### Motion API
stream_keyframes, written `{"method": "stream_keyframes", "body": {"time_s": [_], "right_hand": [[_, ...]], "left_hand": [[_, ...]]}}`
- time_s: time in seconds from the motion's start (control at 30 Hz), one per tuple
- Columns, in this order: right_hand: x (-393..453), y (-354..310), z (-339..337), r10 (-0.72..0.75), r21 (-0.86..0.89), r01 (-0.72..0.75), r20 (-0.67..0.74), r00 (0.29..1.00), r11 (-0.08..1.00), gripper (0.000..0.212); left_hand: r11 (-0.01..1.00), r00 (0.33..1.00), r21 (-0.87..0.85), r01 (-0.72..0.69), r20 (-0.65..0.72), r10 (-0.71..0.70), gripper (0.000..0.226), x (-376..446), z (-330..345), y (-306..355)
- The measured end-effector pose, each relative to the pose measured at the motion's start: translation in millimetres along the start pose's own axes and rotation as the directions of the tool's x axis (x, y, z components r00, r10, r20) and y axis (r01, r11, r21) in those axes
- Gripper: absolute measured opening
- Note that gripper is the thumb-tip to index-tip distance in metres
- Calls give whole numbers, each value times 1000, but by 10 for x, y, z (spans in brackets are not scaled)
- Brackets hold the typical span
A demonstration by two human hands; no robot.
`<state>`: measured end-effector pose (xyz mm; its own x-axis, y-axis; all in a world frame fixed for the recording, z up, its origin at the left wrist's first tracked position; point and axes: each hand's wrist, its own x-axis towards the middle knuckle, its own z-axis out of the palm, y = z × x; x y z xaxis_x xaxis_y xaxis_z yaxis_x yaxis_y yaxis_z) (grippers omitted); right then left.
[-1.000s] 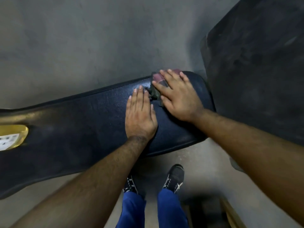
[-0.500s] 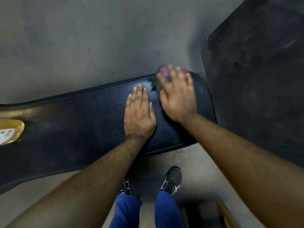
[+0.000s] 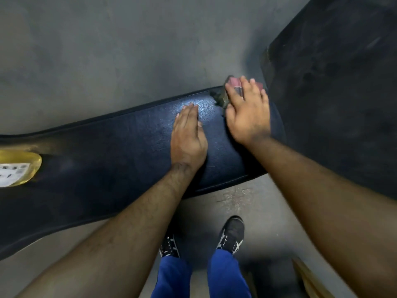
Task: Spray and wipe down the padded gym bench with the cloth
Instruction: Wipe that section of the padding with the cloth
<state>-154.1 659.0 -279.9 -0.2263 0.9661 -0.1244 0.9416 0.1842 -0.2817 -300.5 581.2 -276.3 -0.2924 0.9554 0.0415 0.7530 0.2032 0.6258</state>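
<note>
The dark blue padded bench (image 3: pixel 120 147) runs from the lower left to the centre right. My left hand (image 3: pixel 188 134) lies flat on the pad, fingers together, palm down, holding nothing. My right hand (image 3: pixel 248 110) presses a crumpled cloth (image 3: pixel 225 91), pink and dark grey, against the far right corner of the pad; only the cloth's edges show past my fingers. A yellow spray bottle with a white label (image 3: pixel 18 168) lies on the bench at the left edge of the view.
A large black mat or pad (image 3: pixel 335 93) lies on the grey floor just right of the bench end. My feet in dark sneakers (image 3: pixel 233 233) stand close to the bench's near side. A wooden edge (image 3: pixel 309 278) shows at the bottom right.
My right hand has slid the cloth away from me and to the right, up to the far corner of the bench end. The left hand stays flat in place.
</note>
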Motion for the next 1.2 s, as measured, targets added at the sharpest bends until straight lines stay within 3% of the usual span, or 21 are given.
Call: {"method": "stream_keyframes", "body": {"time_s": [0.03,0.13,0.17,0.2,0.27,0.3,0.37,0.43,0.47,0.53,0.57,0.6,0.73,0.77,0.87,0.9,0.93,1.0,1.07,1.13,1.2], "right_hand": [[-66,-203,77,9,-29,-9,7,1000,1000,65],[-298,-317,173,-407,-40,413,105,907,910,62],[-234,-175,124,-462,-49,470,112,880,882,61],[-149,-67,72,-408,-70,414,82,909,908,61],[-116,-38,67,-85,-55,85,0,996,995,63],[-218,-115,128,-9,-51,8,-15,1000,999,63],[-576,-223,166,-224,-58,226,37,974,972,61],[-778,31,101,-443,-31,450,125,888,893,59],[-751,182,35,-403,-23,408,113,908,913,59],[-723,246,1,-83,5,82,18,996,997,60],[-799,165,63,46,14,-46,-33,998,999,61],[-940,0,128,50,7,-50,-36,998,999,62],[-1359,9,163,-429,-27,433,81,899,901,59],[-1279,115,134,-398,-49,400,59,916,915,59],[-1223,-112,234,39,-26,-42,-91,995,999,61],[-1326,-366,334,29,-31,-32,-103,994,999,62],[-1482,-607,437,-105,-20,104,-91,990,994,62],[-1686,-754,479,-454,-4,454,17,891,891,61],[-1474,-576,412,-564,-42,566,48,824,823,61],[-1210,-591,364,-268,-69,265,-26,963,962,61],[-1217,-876,445,60,-52,-66,-105,993,996,63]], "left_hand": [[1000,1000,4,4,-2,-4,46,-48,-72,-12],[983,1000,183,-19,7,18,51,-357,-217,-126],[969,999,246,-37,32,30,53,-478,-216,-185],[951,997,301,-66,62,50,55,-579,-189,-249],[920,992,376,-116,85,90,58,-665,-118,-355],[913,992,390,-122,85,96,58,-668,-98,-377],[908,991,399,-127,78,105,58,-653,-89,-372],[907,991,401,-130,77,108,57,-661,-96,-370],[907,991,401,-127,79,104,57,-668,-96,-369],[908,992,401,-123,75,101,57,-651,-92,-365],[911,992,394,-123,73,102,57,-653,-94,-360],[915,992,384,-124,72,104,56,-651,-103,-350],[955,997,284,-82,34,75,54,-651,-139,-329],[966,998,247,-70,12,70,54,-653,-144,-321],[997,999,68,-43,-1,43,51,-652,-233,-310],[999,999,16,-40,16,40,50,-657,-315,-337],[999,999,-8,-38,28,39,49,-672,-422,-388],[999,999,30,-36,-7,36,46,-731,-673,-571],[992,998,125,-9,-63,17,44,-805,-922,-797],[974,997,227,28,-73,-12,45,-831,-1056,-1015],[955,999,295,23,-28,-15,48,-817,-1086,-1162]]}}
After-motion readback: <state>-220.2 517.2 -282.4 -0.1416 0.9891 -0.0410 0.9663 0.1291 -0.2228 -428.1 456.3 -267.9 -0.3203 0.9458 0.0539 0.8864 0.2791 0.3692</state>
